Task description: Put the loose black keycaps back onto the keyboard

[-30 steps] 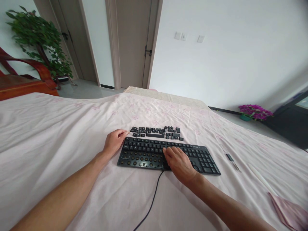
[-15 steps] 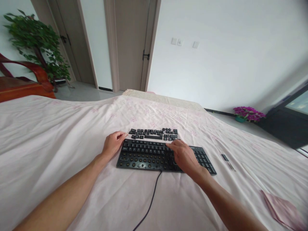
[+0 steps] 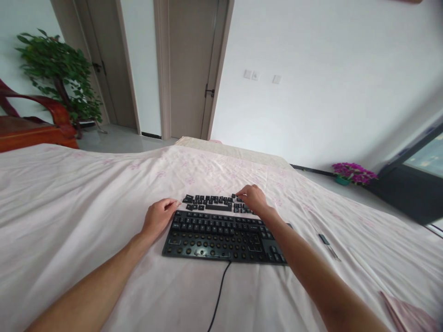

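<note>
the right hand (image 3: 254,197), fingers curled together, touches loose black plastic keycaps (image 3: 211,202) beyond the black corded keyboard (image 3: 221,235), whose left edge the loosely curled left hand (image 3: 158,216) steadies.

Right forearm (image 3: 304,263) hides the keyboard's (image 3: 214,235) right end.

The flat plastic keyboard (image 3: 221,235) was black, with brownish round sockets where caps were missing. The loose plastic keycaps (image 3: 211,202) were black too. The cotton bedsheet (image 3: 86,193) was pale pink with a faint floral print. The potted flowers (image 3: 353,172) were purple.
</note>
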{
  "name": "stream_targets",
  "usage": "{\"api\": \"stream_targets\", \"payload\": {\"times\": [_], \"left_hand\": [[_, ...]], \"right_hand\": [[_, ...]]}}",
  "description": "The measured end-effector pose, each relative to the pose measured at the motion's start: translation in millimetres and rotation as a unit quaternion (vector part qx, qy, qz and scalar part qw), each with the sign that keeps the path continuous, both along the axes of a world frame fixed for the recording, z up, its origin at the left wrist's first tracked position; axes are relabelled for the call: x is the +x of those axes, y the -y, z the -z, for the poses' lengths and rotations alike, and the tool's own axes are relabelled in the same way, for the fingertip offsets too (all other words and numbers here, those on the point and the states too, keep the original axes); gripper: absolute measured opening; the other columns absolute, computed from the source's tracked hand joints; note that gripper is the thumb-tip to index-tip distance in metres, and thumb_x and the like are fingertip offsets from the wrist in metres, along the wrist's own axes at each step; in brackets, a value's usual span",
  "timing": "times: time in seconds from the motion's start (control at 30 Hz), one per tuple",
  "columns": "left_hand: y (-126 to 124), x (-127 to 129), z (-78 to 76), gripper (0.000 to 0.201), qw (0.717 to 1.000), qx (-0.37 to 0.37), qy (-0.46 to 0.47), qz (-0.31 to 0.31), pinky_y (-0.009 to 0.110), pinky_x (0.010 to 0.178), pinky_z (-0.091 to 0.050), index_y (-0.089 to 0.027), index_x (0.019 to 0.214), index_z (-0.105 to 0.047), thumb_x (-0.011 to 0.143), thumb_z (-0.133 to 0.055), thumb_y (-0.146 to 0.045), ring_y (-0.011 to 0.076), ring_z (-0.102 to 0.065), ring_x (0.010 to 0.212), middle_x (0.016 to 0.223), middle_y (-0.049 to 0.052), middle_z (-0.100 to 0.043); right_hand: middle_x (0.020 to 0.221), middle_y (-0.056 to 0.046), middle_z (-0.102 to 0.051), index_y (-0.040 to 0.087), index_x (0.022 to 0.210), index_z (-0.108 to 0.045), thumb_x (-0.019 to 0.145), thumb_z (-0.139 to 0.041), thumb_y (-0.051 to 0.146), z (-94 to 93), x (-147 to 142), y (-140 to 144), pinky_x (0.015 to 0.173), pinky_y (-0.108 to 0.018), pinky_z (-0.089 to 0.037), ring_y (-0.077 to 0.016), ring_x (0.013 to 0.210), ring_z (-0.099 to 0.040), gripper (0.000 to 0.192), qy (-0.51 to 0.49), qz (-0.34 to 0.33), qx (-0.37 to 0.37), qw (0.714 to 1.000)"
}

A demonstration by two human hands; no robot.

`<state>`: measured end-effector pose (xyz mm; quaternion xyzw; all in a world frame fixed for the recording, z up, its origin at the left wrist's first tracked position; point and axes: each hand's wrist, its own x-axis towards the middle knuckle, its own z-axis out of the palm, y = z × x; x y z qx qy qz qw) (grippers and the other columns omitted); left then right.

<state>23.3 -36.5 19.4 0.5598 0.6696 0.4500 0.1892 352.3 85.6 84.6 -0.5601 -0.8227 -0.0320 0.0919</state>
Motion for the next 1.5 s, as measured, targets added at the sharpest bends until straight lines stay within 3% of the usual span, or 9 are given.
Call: {"api": "stream_targets", "payload": {"times": [0.3, 0.63, 0.77, 1.0, 1.1, 1.27, 1.5], "left_hand": [[-3, 0, 3.9, 0.037, 1.000, 0.006, 0.008, -0.006, 0.028, 0.077, -0.048, -0.023, 0.086, -0.076, 0.083, -0.055, -0.053, 0.0229, -0.069, 0.086, 0.093, 0.003, -0.078], [-3, -1, 2.2, 0.038, 1.000, -0.003, 0.008, -0.005, 0.028, 0.076, -0.049, -0.023, 0.087, -0.076, 0.083, -0.055, -0.054, 0.0234, -0.069, 0.087, 0.093, 0.003, -0.078], [-4, -1, 3.6, 0.037, 1.000, 0.002, 0.007, -0.006, 0.028, 0.078, -0.049, -0.024, 0.087, -0.076, 0.083, -0.055, -0.055, 0.0232, -0.069, 0.087, 0.093, 0.003, -0.078], [-4, -1, 4.4, 0.036, 1.000, 0.000, 0.012, -0.005, 0.029, 0.078, -0.049, -0.024, 0.087, -0.075, 0.083, -0.056, -0.054, 0.0226, -0.069, 0.088, 0.093, 0.002, -0.077], [-3, -1, 3.8, 0.036, 1.000, -0.005, 0.005, -0.004, 0.029, 0.078, -0.049, -0.025, 0.087, -0.076, 0.083, -0.056, -0.055, 0.0231, -0.069, 0.088, 0.094, 0.002, -0.078], [-3, -1, 3.2, 0.038, 1.000, -0.008, -0.004, -0.002, 0.029, 0.079, -0.048, -0.025, 0.088, -0.076, 0.083, -0.055, -0.056, 0.0240, -0.069, 0.090, 0.096, 0.002, -0.078], [-2, -2, 3.0, 0.040, 1.000, -0.018, -0.013, -0.002, 0.029, 0.080, -0.047, -0.024, 0.091, -0.076, 0.083, -0.055, -0.057, 0.0239, -0.069, 0.092, 0.098, 0.002, -0.077]], "right_hand": [[0.099, -0.008, -0.075, 0.025, 0.093, -0.080, 0.083, -0.067, 0.024, 6.3, -24, -30, 0.088, -0.034, -0.038, -0.0257, 0.107, -0.054, 0.017, 0.074, -0.003, -0.020, 0.997], [0.093, -0.012, -0.075, 0.022, 0.095, -0.080, 0.083, -0.065, 0.018, 11.3, -29, -39, 0.094, -0.034, -0.036, -0.0248, 0.110, -0.056, 0.020, 0.082, -0.017, -0.040, 0.996], [0.096, -0.011, -0.075, 0.022, 0.094, -0.080, 0.079, -0.067, 0.016, 9.0, -29, -40, 0.093, -0.032, -0.039, -0.0245, 0.109, -0.060, 0.021, 0.042, -0.014, -0.049, 0.998], [0.100, -0.003, -0.075, 0.024, 0.120, -0.071, 0.081, -0.064, 0.024, -13.7, 1, -26, 0.074, -0.026, -0.049, -0.0172, 0.083, -0.067, 0.040, -0.128, -0.012, -0.080, 0.989], [0.087, -0.004, -0.075, 0.018, 0.106, -0.076, 0.075, -0.069, 0.026, -17.7, 18, -4, 0.069, -0.027, -0.050, -0.0169, 0.075, -0.066, 0.033, -0.298, -0.048, -0.146, 0.942], [0.076, -0.002, -0.073, 0.016, 0.097, -0.076, 0.067, -0.076, 0.027, -9.3, 26, 41, 0.068, -0.029, -0.051, -0.0146, 0.067, -0.063, 0.032, -0.480, -0.009, -0.263, 0.837], [0.084, -0.002, -0.074, 0.016, 0.091, -0.075, 0.058, -0.090, 0.020, 0.7, 8, 79, 0.072, -0.021, -0.057, -0.0116, 0.074, -0.070, 0.037, -0.698, 0.014, -0.363, 0.617]]}}
